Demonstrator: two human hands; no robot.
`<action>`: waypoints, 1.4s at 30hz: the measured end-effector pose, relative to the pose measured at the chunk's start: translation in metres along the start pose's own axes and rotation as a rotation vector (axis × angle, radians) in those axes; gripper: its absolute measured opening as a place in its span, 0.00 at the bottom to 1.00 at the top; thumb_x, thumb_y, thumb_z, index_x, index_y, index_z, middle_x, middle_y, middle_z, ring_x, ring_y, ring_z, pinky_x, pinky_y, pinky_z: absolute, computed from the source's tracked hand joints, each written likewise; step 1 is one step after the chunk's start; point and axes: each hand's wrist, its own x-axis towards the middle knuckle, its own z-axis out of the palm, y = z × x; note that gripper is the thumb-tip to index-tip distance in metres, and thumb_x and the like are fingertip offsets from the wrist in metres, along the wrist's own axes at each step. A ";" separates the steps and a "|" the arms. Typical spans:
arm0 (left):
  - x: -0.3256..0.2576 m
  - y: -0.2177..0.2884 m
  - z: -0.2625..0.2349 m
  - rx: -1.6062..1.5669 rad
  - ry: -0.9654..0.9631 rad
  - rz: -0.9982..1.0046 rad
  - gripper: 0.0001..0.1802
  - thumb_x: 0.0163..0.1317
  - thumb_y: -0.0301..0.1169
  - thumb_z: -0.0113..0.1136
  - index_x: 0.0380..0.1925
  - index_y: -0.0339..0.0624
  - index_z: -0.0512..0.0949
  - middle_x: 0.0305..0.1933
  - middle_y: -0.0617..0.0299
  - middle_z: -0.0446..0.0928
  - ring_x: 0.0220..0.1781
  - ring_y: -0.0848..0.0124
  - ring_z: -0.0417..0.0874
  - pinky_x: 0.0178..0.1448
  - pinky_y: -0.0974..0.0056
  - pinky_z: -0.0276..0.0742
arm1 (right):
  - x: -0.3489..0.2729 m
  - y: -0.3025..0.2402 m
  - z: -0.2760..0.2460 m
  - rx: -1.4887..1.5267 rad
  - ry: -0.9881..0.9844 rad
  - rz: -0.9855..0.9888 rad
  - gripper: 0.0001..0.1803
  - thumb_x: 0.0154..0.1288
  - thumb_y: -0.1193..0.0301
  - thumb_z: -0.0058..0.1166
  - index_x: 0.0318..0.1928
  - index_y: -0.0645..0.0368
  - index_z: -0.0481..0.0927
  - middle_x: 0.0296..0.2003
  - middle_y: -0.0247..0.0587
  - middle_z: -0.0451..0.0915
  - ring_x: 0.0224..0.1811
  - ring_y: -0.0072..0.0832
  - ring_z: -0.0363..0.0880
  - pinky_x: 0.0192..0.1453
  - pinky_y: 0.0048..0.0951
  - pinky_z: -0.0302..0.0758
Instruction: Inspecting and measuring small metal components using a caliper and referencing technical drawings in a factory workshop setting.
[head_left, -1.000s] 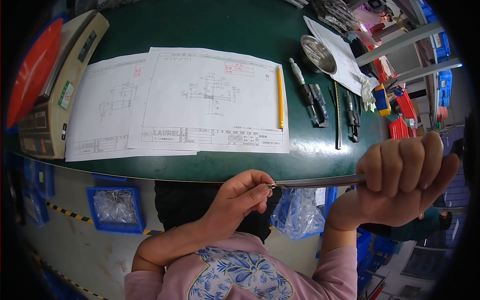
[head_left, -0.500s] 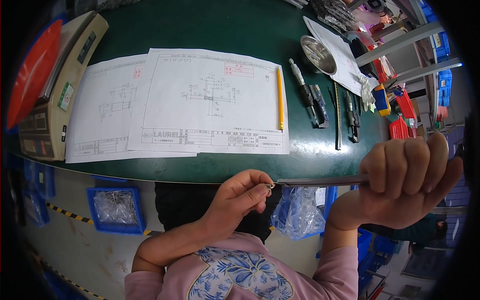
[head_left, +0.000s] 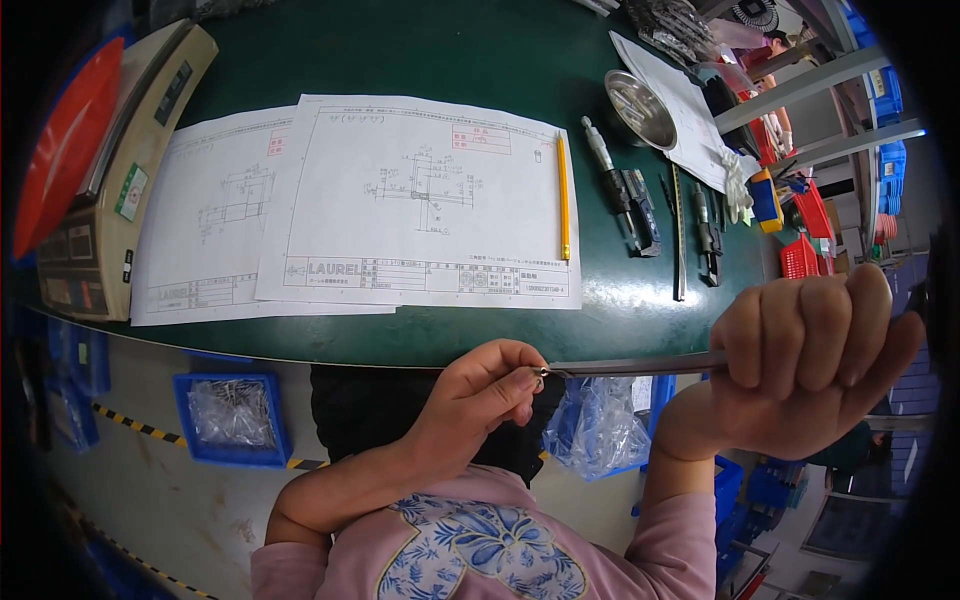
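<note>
The left hand (head_left: 487,388) is pinching a small metal part (head_left: 541,376) at its fingertips, along the counter's (head_left: 450,330) near edge. The right hand (head_left: 800,350) is keeping a closed grip on a thin metal tool (head_left: 645,367), whose long axis is running left to right, its tip pointing at the part; contact is staying unclear. A steel bowl (head_left: 662,132) is holding small pieces, while a blue bin (head_left: 240,457) is holding clear plastic bagging (head_left: 230,412)

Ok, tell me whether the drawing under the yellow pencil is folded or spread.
Spread: the drawing lies flat on the green table, all four corners in view, the yellow pencil along its right edge.
</note>
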 end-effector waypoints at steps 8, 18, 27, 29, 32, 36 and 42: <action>0.001 0.000 0.000 0.030 0.011 0.007 0.08 0.61 0.29 0.46 0.38 0.37 0.67 0.29 0.67 0.66 0.28 0.83 0.66 0.30 0.80 0.61 | 0.001 0.001 0.001 0.000 -0.012 -0.001 0.19 0.66 0.57 0.31 0.20 0.51 0.57 0.07 0.25 0.55 0.02 0.10 0.47 0.05 0.13 0.47; 0.002 -0.002 0.001 -0.032 0.038 0.006 0.08 0.60 0.28 0.47 0.38 0.37 0.68 0.28 0.67 0.66 0.27 0.83 0.65 0.31 0.79 0.61 | 0.001 0.002 -0.001 -0.034 -0.037 0.015 0.19 0.66 0.55 0.29 0.20 0.50 0.58 0.07 0.26 0.56 0.03 0.11 0.49 0.05 0.13 0.49; 0.001 -0.001 0.002 -0.045 0.045 0.059 0.08 0.60 0.27 0.46 0.38 0.36 0.68 0.27 0.67 0.66 0.27 0.82 0.65 0.34 0.78 0.63 | 0.001 -0.004 0.006 -0.033 0.005 -0.081 0.18 0.66 0.57 0.30 0.20 0.50 0.58 0.07 0.24 0.55 0.03 0.09 0.48 0.06 0.13 0.45; 0.001 -0.002 0.001 -0.051 0.035 0.066 0.08 0.60 0.27 0.46 0.38 0.36 0.68 0.27 0.67 0.66 0.27 0.82 0.65 0.34 0.77 0.63 | 0.000 -0.004 0.005 -0.039 0.001 -0.083 0.18 0.66 0.57 0.30 0.20 0.50 0.58 0.07 0.24 0.55 0.03 0.09 0.48 0.07 0.13 0.45; 0.000 -0.002 0.003 -0.108 0.028 0.047 0.08 0.61 0.27 0.45 0.38 0.36 0.68 0.29 0.66 0.67 0.27 0.81 0.66 0.36 0.76 0.65 | -0.001 -0.002 0.006 -0.039 0.013 -0.082 0.18 0.66 0.57 0.30 0.20 0.49 0.58 0.07 0.24 0.55 0.03 0.09 0.48 0.07 0.13 0.45; 0.000 -0.001 0.002 -0.143 0.022 0.019 0.08 0.61 0.27 0.45 0.38 0.37 0.68 0.30 0.66 0.67 0.27 0.81 0.66 0.36 0.75 0.65 | -0.002 0.000 0.004 -0.035 0.010 -0.076 0.18 0.66 0.57 0.29 0.20 0.49 0.58 0.07 0.23 0.55 0.03 0.09 0.48 0.07 0.13 0.46; 0.000 -0.001 0.002 -0.161 0.011 0.012 0.08 0.61 0.28 0.45 0.38 0.36 0.67 0.30 0.65 0.67 0.27 0.81 0.66 0.36 0.75 0.65 | -0.002 0.002 0.006 -0.039 0.024 -0.078 0.19 0.66 0.56 0.29 0.20 0.49 0.57 0.07 0.23 0.55 0.03 0.09 0.48 0.07 0.13 0.48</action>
